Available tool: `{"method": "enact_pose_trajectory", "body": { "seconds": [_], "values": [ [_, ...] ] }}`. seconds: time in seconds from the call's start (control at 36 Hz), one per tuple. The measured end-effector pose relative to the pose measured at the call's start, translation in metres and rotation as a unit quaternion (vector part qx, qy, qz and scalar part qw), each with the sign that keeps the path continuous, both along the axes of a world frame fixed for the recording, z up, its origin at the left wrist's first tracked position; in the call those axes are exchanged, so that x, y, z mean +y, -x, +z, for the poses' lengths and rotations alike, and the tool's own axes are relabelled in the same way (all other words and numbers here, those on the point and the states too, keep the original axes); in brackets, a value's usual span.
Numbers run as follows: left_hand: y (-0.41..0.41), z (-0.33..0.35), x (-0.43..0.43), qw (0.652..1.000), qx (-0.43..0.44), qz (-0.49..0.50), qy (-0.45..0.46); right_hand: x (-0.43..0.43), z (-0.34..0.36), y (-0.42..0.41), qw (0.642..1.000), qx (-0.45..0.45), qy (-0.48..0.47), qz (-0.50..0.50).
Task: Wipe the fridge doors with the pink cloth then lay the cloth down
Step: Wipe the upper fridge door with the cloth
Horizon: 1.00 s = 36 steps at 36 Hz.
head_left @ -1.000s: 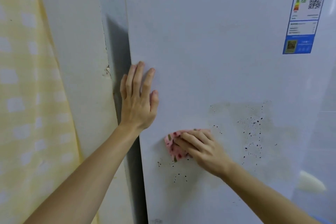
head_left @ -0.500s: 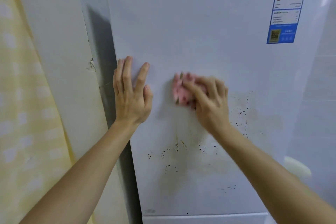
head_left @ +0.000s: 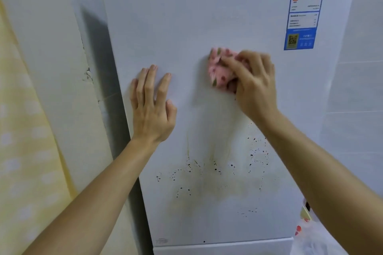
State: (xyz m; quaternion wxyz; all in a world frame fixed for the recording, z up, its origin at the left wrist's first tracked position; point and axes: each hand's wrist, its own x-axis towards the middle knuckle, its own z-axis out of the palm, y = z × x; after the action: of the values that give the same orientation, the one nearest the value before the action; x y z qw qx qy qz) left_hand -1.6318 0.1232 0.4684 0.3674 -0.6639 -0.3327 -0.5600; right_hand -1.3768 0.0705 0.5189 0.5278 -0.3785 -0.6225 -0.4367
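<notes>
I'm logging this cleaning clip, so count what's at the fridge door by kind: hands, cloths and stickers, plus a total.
Hands: 2, left hand and right hand
Pink cloth: 1
Blue sticker: 1
Total: 4

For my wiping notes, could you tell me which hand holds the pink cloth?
The right hand grips the pink cloth against the fridge door; the left hand lies flat on the door, holding nothing.

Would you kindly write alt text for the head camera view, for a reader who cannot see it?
The right hand presses a bunched pink cloth against a white fridge door, while the left hand rests flat on the door beside it. Dark specks and yellowish smears show lower down; a blue energy label sits top right.
</notes>
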Motion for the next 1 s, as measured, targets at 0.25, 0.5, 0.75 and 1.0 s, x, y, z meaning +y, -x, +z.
{"method": "enact_pose_trajectory", "body": {
  "seconds": [0.25, 0.5, 0.75, 1.0],
  "values": [
    [-0.01, -0.002, -0.001, 1.0, -0.008, 0.01, 0.005, 0.008, -0.109, 0.007, 1.0, -0.016, 0.02, -0.014],
    [-0.016, -0.005, -0.003, 1.0, -0.011, 0.016, 0.011, -0.014, -0.169, -0.024, 0.979, -0.181, 0.091, -0.021],
    [-0.036, -0.01, -0.011, 1.0, -0.022, 0.014, 0.008, -0.01, -0.049, -0.051, 0.998, -0.011, -0.002, -0.054],
    [-0.046, -0.012, -0.012, 0.999, -0.03, 0.022, 0.015, -0.004, -0.105, -0.043, 0.999, 0.011, 0.002, -0.031]
  ]
}}
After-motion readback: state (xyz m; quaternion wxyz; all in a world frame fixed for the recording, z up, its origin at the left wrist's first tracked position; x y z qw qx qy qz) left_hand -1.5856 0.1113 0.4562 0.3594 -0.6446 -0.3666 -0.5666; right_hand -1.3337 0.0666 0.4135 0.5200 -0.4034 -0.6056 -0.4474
